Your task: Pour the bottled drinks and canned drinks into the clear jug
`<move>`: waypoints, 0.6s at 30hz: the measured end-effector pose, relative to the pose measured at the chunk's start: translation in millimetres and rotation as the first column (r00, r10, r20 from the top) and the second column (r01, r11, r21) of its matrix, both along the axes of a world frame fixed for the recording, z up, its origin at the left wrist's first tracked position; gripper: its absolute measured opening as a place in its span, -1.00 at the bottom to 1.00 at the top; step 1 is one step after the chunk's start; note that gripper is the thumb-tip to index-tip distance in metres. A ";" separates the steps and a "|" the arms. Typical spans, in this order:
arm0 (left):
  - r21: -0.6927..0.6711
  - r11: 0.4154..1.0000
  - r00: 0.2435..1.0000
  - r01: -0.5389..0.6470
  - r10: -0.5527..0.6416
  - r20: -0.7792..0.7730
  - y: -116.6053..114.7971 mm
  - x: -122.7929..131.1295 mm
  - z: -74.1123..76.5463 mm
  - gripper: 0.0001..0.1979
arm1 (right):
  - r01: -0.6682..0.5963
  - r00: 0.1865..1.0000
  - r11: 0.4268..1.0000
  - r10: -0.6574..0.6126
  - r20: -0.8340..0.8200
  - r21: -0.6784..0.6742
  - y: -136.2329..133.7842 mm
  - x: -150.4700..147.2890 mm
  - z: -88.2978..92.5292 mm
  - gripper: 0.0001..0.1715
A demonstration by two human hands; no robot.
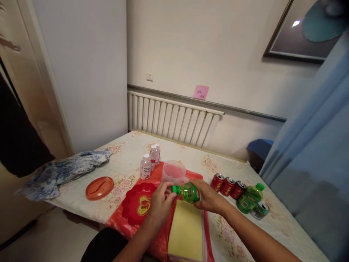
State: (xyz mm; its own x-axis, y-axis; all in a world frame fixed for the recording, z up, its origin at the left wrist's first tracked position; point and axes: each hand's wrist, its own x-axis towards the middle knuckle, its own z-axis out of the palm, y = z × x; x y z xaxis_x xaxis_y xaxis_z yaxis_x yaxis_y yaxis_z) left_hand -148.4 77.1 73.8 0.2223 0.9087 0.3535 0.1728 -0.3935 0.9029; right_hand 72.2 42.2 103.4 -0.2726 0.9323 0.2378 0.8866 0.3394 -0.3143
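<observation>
A green plastic bottle (190, 193) lies sideways in the air between my hands, its green cap (176, 189) toward the left. My right hand (205, 195) is wrapped round the bottle's body from the right. The fingers of my left hand (163, 198) close on the cap; whether it is still screwed on I cannot tell. Just behind the bottle stands a clear plastic jug (173, 171). Below my hands is a stack of yellow paper (185, 231). Left of it, a red scalloped tray (132, 206) with a gold emblem rests on a red plastic sheet (159, 231).
Several clear white-capped bottles (145, 168) stand behind the tray. Three red cans (228, 186), another green bottle (249, 199) and a green can (260, 210) stand at right. An orange lid (99, 188) and a blue-patterned cloth (68, 171) lie at left. A radiator (174, 118) lines the wall.
</observation>
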 end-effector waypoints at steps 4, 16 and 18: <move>0.097 0.995 0.996 0.037 -0.029 -0.080 -4.8 1.2 -0.6 -0.78 | -0.017 1.000 1.000 0.016 -0.024 -0.026 -6.1 0.1 -2.4 -0.34; 0.349 0.919 0.964 0.181 -0.095 -0.250 -10.3 -1.3 -0.8 -0.74 | 0.028 0.997 0.999 -0.030 -0.077 -0.029 -20.4 -2.7 -4.6 -0.39; 0.361 0.914 0.965 0.187 -0.102 -0.241 -10.6 -0.4 -2.8 -0.74 | 0.032 0.993 0.999 -0.034 -0.110 -0.022 -23.3 -3.0 -4.9 -0.42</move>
State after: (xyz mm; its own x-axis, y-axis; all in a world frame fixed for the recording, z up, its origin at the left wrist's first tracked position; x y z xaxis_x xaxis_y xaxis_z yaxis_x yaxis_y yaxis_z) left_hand -148.9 66.5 71.0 0.4492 0.6684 0.5929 0.2591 -0.7325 0.6295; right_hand 69.2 18.9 98.5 -0.2144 0.9452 0.2463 0.8567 0.3031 -0.4174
